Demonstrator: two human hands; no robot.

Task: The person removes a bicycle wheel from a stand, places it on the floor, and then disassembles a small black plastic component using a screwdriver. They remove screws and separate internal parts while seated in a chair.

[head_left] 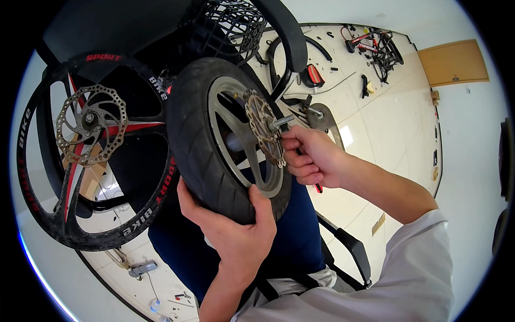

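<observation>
A small wheel [194,153] with a thick black tyre and grey spoked rim stands tilted in front of me. My left hand [236,231] grips its tyre from below, with the thumb across the tread near the rim. A perforated brake disc [257,121] is fixed on the wheel's right side, and a threaded axle [282,121] sticks out from the hub. Beside this disc, my right hand [311,158] is closed around a slim tool [319,188], whose red-and-black end shows below the fingers. The tool's tip at the disc is hidden, and its exact kind cannot be made out.
A larger black wheel [144,222] with red-and-white spokes and a brake disc leans at left. Behind are a black mesh basket [228,27] and a curved black armrest [284,32]. Bike parts [381,51] and a red-and-black object [313,76] lie on the tiled floor.
</observation>
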